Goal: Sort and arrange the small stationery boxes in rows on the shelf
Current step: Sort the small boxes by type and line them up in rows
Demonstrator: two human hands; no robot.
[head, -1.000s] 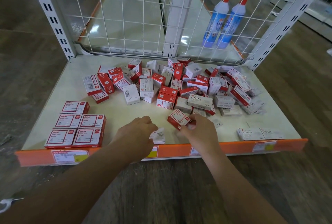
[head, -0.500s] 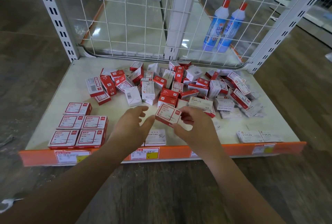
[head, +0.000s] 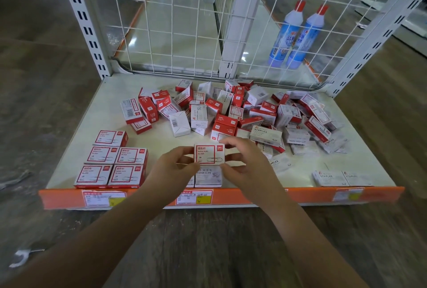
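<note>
A red-and-white paper clip box hangs above the front middle of the shelf, held from both sides. My left hand pinches its left edge and my right hand pinches its right edge. Below it lies a white paper clip box near the front lip. Several red-and-white boxes lie in neat rows at the front left. A jumbled heap of red and white boxes covers the middle and right of the shelf. Two white staples boxes sit at the front right.
An orange price strip runs along the shelf's front edge. A white wire grid closes the back, with slotted uprights at each side. Two blue bottles with red caps stand behind the grid on the right.
My right hand lifted a red-and-white box from the shelf front and turned its face up. My left hand left the white box and came up to pinch the lifted box's other side.
</note>
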